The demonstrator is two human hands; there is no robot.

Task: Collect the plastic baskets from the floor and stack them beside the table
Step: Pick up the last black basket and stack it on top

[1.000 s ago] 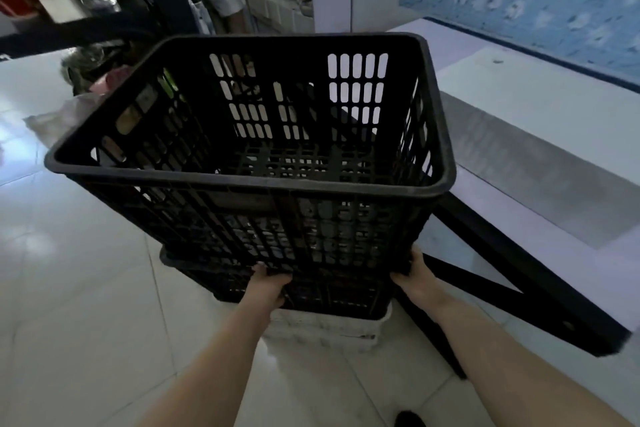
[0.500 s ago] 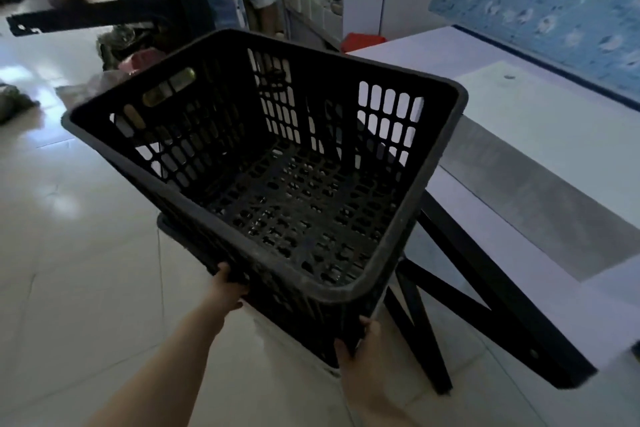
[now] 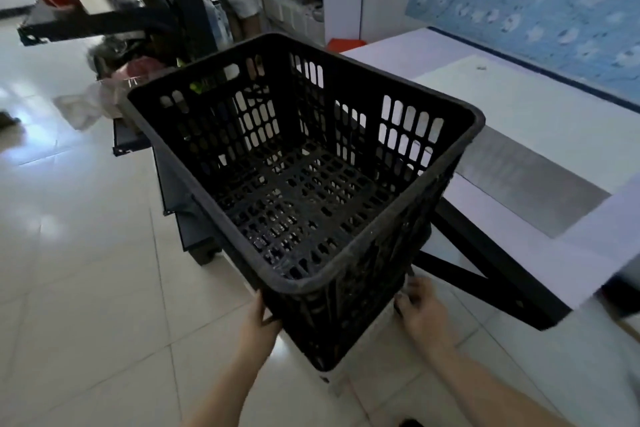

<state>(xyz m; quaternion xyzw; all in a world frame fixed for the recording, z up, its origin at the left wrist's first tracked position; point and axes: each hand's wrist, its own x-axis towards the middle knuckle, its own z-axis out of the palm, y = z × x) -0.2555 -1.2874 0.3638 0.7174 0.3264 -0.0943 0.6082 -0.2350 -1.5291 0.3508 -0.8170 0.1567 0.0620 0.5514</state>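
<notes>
While both hands, left hand (image 3: 258, 324) and right hand (image 3: 420, 310), grip the black basket (image 3: 304, 180) mid-frame beside the desk (image 3: 540, 135), stacking is underway; next, it likely needs lowering squarely.

Black slotted basket (image 3: 304, 184); white table (image 3: 540, 121); pale glossy floor tiles (image 3: 86, 270); blue speckled wall (image 3: 540, 7).

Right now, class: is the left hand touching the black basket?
Touching. The head view shows the left hand with its fingers pressed against the lower side wall of the black basket.
</notes>
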